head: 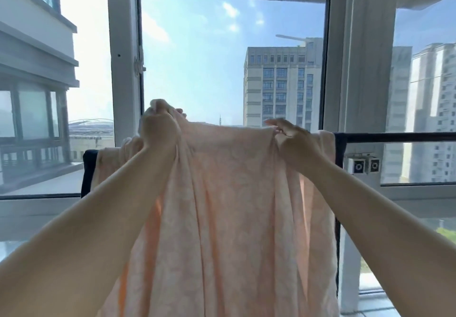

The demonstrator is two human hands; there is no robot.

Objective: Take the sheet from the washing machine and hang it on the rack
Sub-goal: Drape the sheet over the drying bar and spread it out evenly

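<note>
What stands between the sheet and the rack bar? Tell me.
Nothing visible does. The peach sheet already drapes over the dark rack bar, with the left hand and right hand each closed on its top edge by the window.

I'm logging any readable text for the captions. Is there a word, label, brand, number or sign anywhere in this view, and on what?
None can be read: the pink sheet shows only a faint woven pattern, and the rack bar, window frame and distant buildings carry no legible lettering.
</note>
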